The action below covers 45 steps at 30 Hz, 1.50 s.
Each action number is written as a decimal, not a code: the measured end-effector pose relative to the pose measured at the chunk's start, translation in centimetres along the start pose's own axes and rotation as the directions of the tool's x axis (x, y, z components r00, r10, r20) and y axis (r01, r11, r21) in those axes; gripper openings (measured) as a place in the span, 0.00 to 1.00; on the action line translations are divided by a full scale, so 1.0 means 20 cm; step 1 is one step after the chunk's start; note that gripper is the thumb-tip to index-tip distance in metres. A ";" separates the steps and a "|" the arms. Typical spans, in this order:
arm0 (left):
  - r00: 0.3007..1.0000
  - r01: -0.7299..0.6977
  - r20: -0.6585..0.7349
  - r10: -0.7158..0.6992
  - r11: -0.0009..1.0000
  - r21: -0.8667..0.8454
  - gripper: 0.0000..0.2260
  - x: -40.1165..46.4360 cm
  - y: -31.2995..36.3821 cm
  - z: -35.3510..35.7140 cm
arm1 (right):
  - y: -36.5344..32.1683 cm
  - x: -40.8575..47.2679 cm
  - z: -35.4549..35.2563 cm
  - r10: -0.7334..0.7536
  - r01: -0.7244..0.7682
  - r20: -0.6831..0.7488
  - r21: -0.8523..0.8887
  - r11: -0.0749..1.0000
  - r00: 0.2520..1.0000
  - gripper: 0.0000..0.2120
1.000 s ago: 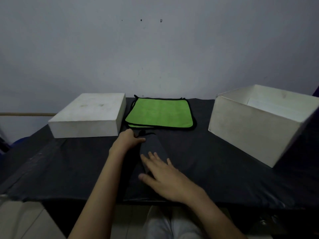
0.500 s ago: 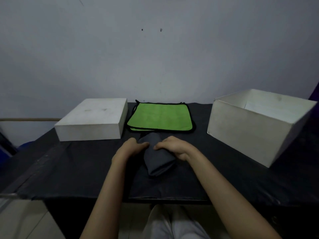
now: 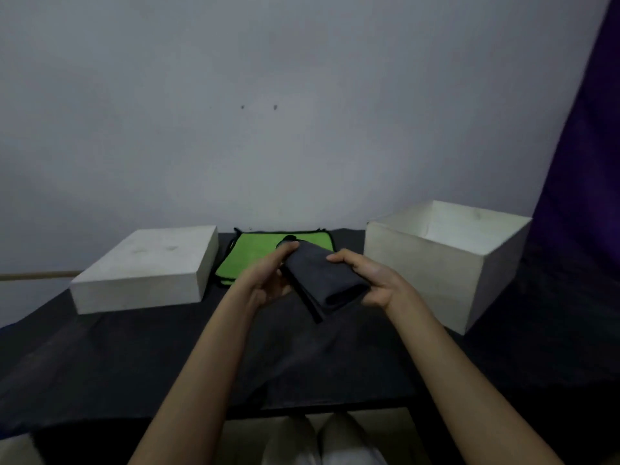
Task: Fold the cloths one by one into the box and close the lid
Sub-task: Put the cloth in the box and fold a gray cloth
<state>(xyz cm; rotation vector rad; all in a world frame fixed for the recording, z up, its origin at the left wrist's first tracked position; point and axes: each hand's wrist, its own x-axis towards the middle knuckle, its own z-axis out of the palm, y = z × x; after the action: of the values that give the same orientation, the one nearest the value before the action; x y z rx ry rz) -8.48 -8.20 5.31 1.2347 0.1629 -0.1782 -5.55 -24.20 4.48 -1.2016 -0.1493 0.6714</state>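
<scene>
A folded dark grey cloth [image 3: 322, 276] is held above the black table between both hands. My left hand [image 3: 268, 280] grips its left side, fingers along the far edge. Under its right end, my right hand [image 3: 372, 280] cups it with the thumb on top. Flat at the back centre, partly hidden by the hands, lies a green cloth with black trim [image 3: 251, 253]. The open white box [image 3: 432, 273] stands at the right. The white lid [image 3: 144, 270] lies upside up at the left.
The black-covered table [image 3: 134, 357] runs to a front edge close to my body. A grey wall stands behind it. A purple curtain [image 3: 583, 156] hangs at the far right, behind the box.
Both hands closed on the folded grey cloth and lifted it off the table, up and slightly right. The view tilted upward.
</scene>
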 end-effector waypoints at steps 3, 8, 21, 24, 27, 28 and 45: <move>0.997 -0.031 0.066 0.028 0.998 0.049 0.08 0.07 0.13 0.17 | -0.16 -0.09 -0.11 -0.072 0.072 -0.025 -0.015 0.997 0.997 0.14; 0.981 -0.029 0.193 0.024 0.999 0.023 0.06 0.31 0.33 0.51 | -0.50 -0.23 -0.38 -0.175 0.174 -0.040 -0.017 0.985 0.984 0.23; 0.946 -0.052 0.294 -0.139 0.826 0.561 0.03 1.20 0.27 1.27 | -0.93 -0.27 -1.27 -0.035 -0.040 -0.571 -0.119 0.992 0.820 0.10; 0.937 -0.060 0.287 -0.199 0.716 0.695 0.04 1.30 0.20 1.35 | -0.92 -0.18 -1.39 0.044 -0.236 -0.646 -0.214 0.948 0.762 0.04; 0.926 -0.100 0.306 -0.222 0.637 0.764 0.04 1.37 0.14 1.40 | -0.91 -0.09 -1.44 0.041 -0.405 -0.724 -0.337 0.850 0.688 0.06; 0.921 -0.116 0.316 -0.228 0.613 0.782 0.05 1.40 0.12 1.42 | -0.91 -0.06 -1.46 0.013 -0.449 -0.749 -0.383 0.807 0.662 0.07; 0.844 -0.460 0.533 0.066 -0.424 0.780 0.23 1.68 -0.11 1.50 | -0.89 0.19 -1.54 -0.158 -0.670 -0.652 -0.716 -0.196 0.742 0.04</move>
<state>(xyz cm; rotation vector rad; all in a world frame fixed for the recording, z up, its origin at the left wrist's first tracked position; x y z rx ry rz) 24.55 -38.75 5.63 3.0465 -0.8596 0.0879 18.43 -50.39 7.84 -3.1447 0.2299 0.4577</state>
